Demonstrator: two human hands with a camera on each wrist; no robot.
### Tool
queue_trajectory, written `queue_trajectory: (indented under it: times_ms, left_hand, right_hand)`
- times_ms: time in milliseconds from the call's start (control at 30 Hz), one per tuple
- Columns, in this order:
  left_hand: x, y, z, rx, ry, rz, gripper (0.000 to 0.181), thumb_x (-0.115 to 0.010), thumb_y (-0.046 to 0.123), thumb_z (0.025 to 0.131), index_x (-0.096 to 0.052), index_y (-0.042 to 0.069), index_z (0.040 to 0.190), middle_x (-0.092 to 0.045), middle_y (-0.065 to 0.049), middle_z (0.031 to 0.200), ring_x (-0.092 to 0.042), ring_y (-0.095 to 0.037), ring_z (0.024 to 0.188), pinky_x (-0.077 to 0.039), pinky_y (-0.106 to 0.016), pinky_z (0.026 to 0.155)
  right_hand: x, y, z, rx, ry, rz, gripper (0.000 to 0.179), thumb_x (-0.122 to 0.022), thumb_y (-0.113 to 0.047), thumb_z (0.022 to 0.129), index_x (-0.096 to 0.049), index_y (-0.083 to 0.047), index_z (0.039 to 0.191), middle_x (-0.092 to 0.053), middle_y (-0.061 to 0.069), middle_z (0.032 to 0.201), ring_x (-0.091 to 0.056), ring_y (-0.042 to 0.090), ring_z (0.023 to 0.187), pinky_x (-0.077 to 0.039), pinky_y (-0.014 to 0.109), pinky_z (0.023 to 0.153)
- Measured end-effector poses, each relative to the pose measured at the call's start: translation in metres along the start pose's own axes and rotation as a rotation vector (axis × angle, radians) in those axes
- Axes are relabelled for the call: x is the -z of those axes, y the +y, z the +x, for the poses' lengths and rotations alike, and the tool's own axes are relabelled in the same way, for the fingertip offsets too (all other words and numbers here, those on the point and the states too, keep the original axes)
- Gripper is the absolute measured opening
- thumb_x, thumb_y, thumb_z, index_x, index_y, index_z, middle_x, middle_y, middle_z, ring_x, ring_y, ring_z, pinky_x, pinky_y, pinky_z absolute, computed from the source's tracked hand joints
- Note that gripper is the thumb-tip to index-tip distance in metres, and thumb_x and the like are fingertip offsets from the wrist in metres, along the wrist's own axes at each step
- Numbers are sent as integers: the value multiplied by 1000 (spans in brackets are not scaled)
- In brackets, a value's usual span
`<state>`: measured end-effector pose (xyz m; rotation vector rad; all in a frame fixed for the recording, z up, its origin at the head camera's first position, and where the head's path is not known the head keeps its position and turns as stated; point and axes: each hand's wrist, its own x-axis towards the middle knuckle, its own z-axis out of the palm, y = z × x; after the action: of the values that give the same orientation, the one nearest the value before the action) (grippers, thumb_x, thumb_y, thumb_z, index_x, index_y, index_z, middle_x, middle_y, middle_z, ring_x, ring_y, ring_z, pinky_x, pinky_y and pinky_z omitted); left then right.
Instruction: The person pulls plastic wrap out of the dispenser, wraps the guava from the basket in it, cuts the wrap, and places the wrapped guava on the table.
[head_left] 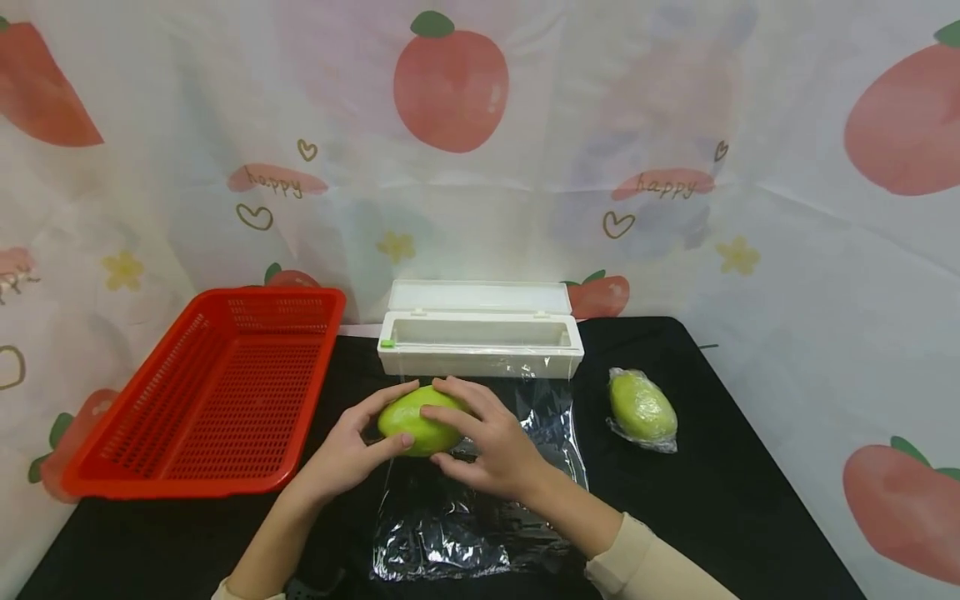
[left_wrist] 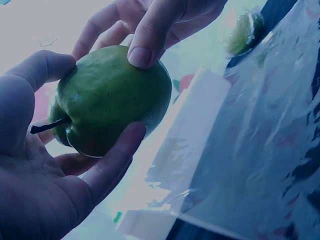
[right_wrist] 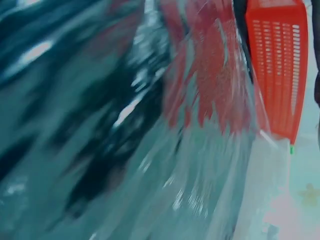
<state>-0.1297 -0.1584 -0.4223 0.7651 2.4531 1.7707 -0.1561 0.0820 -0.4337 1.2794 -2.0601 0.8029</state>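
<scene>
Both hands hold a green pear above a sheet of cling film on the black table. My left hand grips its left, stem end. From the other side, the fingers and thumb of my right hand grip it too. In the left wrist view the pear shows a short dark stem between the left thumb and fingers. Behind the hands, the film runs out from a white cling film dispenser with a raised lid. The right wrist view mostly shows shiny film, with the pear out of sight.
A red plastic basket stands at the left with nothing in it. To the right lies another green pear, wrapped in film. Behind the table hangs a fruit-printed cloth.
</scene>
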Motion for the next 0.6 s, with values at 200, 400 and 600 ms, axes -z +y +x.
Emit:
queue_trajectory:
  times_ms: [200,400,600]
  left_hand:
    - [-21,-1,9,25,-37,-37,60,-71,21,93,-48,26,148,-48,-7,140,-51,-29,115,-52,-40,90]
    - [-39,-4,19,50,-66,-54,60,-72,22,93,-48,21,148,-49,-6,138,-53,-29,114,-56,-33,85]
    - [-51,-12,27,-59,-57,104,55,-74,28,92,-54,22,142,-53,-1,138,-57,-21,114,-56,-37,87]
  right_hand:
    - [16,8,-18,0,-10,-13,62,-85,-27,76,-61,-20,132,-53,13,142,-51,34,129,-49,45,102]
    - [31,16,-35,-20,-10,-44,60,-85,-29,76,-62,-18,130,-56,14,138,-53,30,128,-51,45,99]
    - [41,23,-50,-73,-56,-70,61,-85,-33,76,-63,-20,131,-57,11,137,-53,27,125,-54,42,95]
